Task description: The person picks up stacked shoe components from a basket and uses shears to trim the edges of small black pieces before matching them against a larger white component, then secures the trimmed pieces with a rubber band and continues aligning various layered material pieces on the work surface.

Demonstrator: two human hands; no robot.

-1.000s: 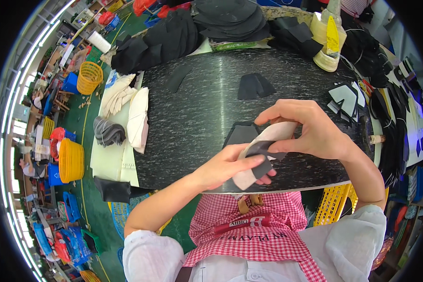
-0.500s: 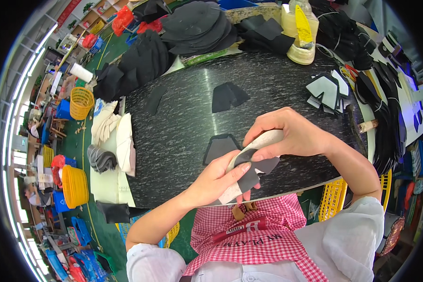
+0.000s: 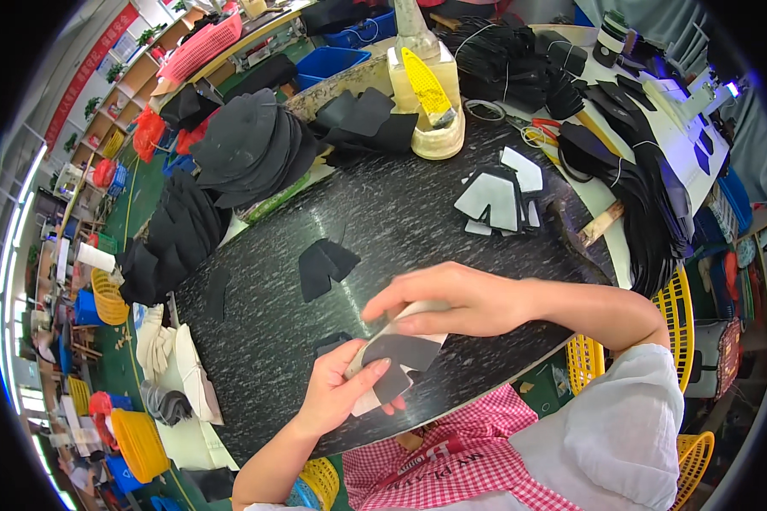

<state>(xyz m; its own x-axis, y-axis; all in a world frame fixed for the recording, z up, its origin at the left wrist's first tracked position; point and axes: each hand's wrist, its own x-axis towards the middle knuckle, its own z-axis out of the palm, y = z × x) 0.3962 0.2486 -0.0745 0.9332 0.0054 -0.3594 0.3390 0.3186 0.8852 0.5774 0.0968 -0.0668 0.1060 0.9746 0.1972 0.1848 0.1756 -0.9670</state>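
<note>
Low over the front of the table, I hold a dark grey cut piece (image 3: 389, 351) lying against an off-white piece (image 3: 367, 401). My left hand (image 3: 332, 392) pinches their left side, thumb on the grey face and fingers behind. My right hand (image 3: 468, 300) is at the upper right edge, thumb against the off-white border, its fingers reaching over the far side. A notch shows in the grey piece's lower edge. Partly hidden behind my left hand, a dark piece (image 3: 332, 341) lies on the table. Farther back rests a black notched piece (image 3: 325, 268).
On the black speckled table (image 3: 255, 366), light grey notched pieces (image 3: 491, 201) lie at right beside a hammer (image 3: 600, 224). Black cut pieces (image 3: 251, 149) are stacked at the back left. A cream container (image 3: 439, 136) stands at the back; white gloves (image 3: 153, 345) lie at the left edge.
The view has swung, so the table appears tilted. The held pieces, curled before, are now flatter with more grey face showing. My right fingers have straightened over the top edge.
</note>
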